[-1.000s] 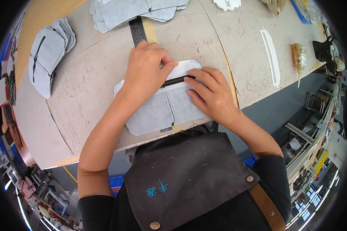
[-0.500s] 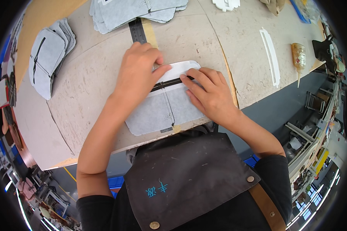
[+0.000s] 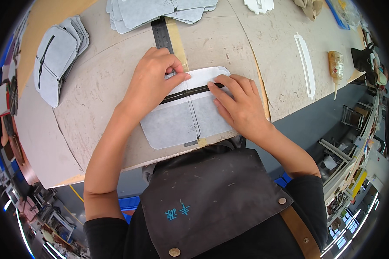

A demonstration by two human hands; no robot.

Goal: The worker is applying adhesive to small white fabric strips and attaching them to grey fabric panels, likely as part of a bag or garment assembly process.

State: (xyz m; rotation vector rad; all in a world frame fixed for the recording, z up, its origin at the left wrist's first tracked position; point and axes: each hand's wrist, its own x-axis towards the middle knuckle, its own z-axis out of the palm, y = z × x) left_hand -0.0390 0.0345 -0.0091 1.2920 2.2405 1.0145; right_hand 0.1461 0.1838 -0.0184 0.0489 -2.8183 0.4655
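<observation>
A pale grey fabric panel [image 3: 170, 127] with rounded corners lies flat at the table's near edge, crossed by a black slot-like band [image 3: 194, 92] and a thin dark line running toward me. Along its far edge is a white strip [image 3: 199, 75]. My left hand [image 3: 155, 77] is closed in a pinch at the strip's left part, thumb on top and fingers curled; the fingertips are partly hidden. My right hand [image 3: 242, 103] rests on the panel's right side, fingers bent and apart, index fingertip by the black band.
Stacked grey panels stand at the far side [image 3: 155, 13] and at the left [image 3: 56, 56]. A dark ruler [image 3: 161, 34] lies beside tan tape [image 3: 177, 43]. At right are a white paper strip [image 3: 306, 64] and a glue bottle [image 3: 336, 64] with a nozzle, near the table edge.
The view has shifted slightly. My left thumb remains at the white strip. My right fingers have moved a little, still touching the panel near the black band.
</observation>
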